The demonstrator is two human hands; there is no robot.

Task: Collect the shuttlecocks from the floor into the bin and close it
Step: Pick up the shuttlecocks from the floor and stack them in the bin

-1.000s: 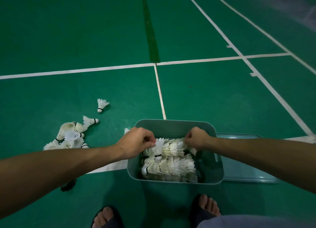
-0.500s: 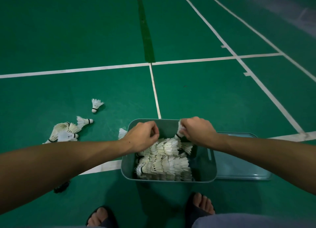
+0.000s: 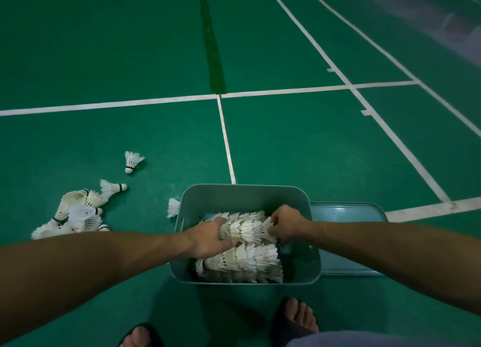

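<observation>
Inside the bin (image 3: 244, 198), both hands (image 3: 250, 232) grip stacked shuttlecocks (image 3: 247, 229).

An indoor badminton court is showing here. A green sport floor (image 3: 104, 47) is stretching away toward twelve o'clock, and white court lines (image 3: 109, 104) are crossing it, with more running off toward one and two o'clock. Feather shuttlecocks (image 3: 78, 211) are lying loose at nine o'clock, and an open grey-green bin (image 3: 244, 195) of stacked ones is sitting at six o'clock.
</observation>
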